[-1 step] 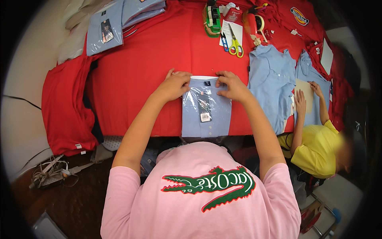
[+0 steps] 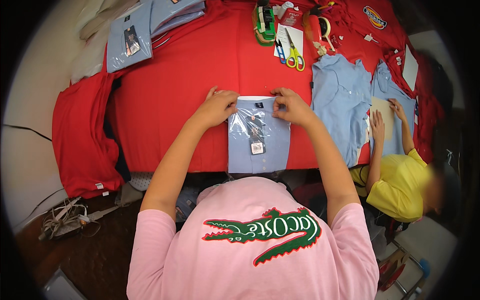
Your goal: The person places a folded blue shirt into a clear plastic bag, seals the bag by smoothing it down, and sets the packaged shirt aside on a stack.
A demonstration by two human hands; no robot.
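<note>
Pinching closed, the left hand [image 2: 217, 107] at ten o'clock and the right hand [image 2: 294, 106] at two grip the upper corners of a folded light-blue shirt in a clear plastic bag [image 2: 239, 145]. Its long axis runs twelve to six, collar end toward twelve, at the six o'clock edge of a broad table spread with red cloth [image 2: 165, 120]. Beyond two o'clock lies a loose light-blue shirt [image 2: 332, 92]; toward one, yellow-handled metal scissors [image 2: 294, 56]; on the bag's front, a dark rectangular tag [image 2: 256, 134]
</note>
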